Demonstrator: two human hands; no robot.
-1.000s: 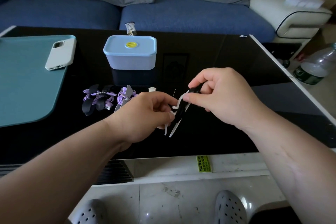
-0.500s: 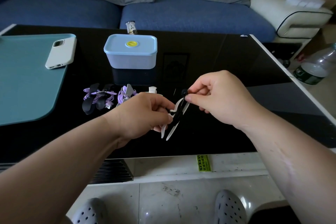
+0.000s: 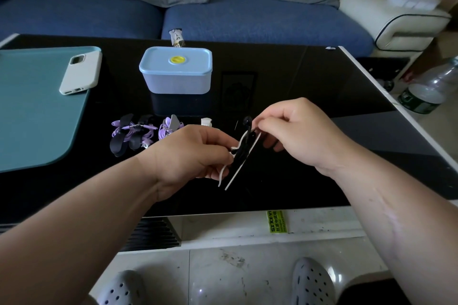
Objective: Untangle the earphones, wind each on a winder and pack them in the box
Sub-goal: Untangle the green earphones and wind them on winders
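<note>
My left hand (image 3: pixel 195 153) grips a white winder (image 3: pixel 238 168) wound with black earphone cable, held tilted above the black table (image 3: pixel 309 77). At the winder's upper end, my right hand (image 3: pixel 295 131) pinches the black earbud (image 3: pixel 247 121). Two purple earphones on dark winders (image 3: pixel 131 135) lie on the table left of my hands, one partly hidden behind my left hand. A closed light-blue box (image 3: pixel 176 70) with a yellow dot on its lid stands farther back.
A teal mat (image 3: pixel 32 109) covers the table's left part, with a white phone (image 3: pixel 80 70) across its edge. A small white piece (image 3: pixel 206 121) lies behind my left hand. Behind the table runs a blue sofa (image 3: pixel 247 20); a plastic bottle (image 3: pixel 428 91) lies on the right.
Both hands drifted slightly lower and nearer with the winder. My right fingers shifted at the winder's top, and the black earbud now sticks out above them.
</note>
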